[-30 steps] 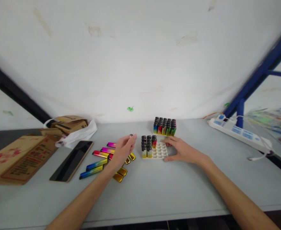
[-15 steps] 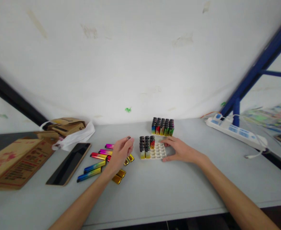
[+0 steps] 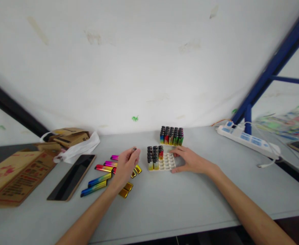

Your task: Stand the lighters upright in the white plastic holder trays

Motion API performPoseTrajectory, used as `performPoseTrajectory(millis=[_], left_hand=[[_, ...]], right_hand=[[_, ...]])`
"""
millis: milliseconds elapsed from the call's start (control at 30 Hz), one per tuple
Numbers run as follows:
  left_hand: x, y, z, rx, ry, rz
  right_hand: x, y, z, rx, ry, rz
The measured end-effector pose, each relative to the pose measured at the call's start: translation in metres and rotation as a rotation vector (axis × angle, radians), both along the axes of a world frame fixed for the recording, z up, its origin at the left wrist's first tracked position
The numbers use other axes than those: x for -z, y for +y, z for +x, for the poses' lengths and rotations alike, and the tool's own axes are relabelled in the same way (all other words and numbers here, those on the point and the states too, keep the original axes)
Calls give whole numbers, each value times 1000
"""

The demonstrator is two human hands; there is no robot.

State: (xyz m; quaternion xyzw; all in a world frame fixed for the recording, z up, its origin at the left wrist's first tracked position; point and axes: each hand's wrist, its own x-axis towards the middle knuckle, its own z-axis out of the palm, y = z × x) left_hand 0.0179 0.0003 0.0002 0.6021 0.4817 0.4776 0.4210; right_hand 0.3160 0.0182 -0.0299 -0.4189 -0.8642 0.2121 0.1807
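A white tray with round holes (image 3: 168, 164) stands on the grey table, its left side filled with upright black-topped lighters (image 3: 153, 158). At the tray's right edge rests my right hand (image 3: 187, 160), thumb and fingers apart, holding nothing. My left hand (image 3: 127, 165) is closed on a small dark-tipped lighter (image 3: 133, 149), mostly hidden by the fingers, left of the tray. Shiny coloured cases (image 3: 100, 178) lie under and left of my left hand, with gold ones (image 3: 126, 190) beside the wrist.
A block of upright lighters (image 3: 171, 136) stands behind the tray, near the wall. To the left are a dark phone (image 3: 72, 178), a white bag (image 3: 82, 148) and cardboard boxes (image 3: 19, 177). A white power strip (image 3: 248, 140) with cables lies at the right.
The whole view has shifted slightly. My left hand has turned a little with the lighter still in it. My right hand keeps its place at the tray.
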Motion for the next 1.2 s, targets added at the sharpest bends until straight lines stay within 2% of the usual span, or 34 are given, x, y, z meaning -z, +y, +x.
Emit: performPoseTrajectory(millis=[133, 233, 400, 500, 567, 667, 767, 867, 967, 1067, 1200], left_hand=[[-3, 0, 0, 60, -65, -44], [-9, 1, 2, 83, -223, -110], [-33, 1, 9, 109, -375, -164], [-51, 0, 16, 160, -313, -70], [-62, -1, 23, 198, -202, 15], [-69, -1, 36, 252, -25, 122], [-63, 6, 44, 293, 188, 227], [-48, 14, 46, 340, 453, 357], [-33, 20, 43, 344, 627, 456], [-24, 22, 40, 325, 696, 475], [-22, 22, 41, 328, 725, 447]], right_hand=[[-2, 0, -1, -12, -11, 20], [-3, -1, -1, -10, -13, 22], [-2, 0, 0, -12, -8, 30], [-1, 0, 0, -17, 1, 37], [0, 0, 0, -19, 0, 46], [0, 1, -1, -25, 2, 62], [0, 1, -1, -24, 11, 64], [0, 1, -1, -24, 0, 67], [-1, 1, -1, -23, -8, 73], [-2, 0, -2, -24, -10, 80], [-1, 0, -1, -23, -13, 82]])
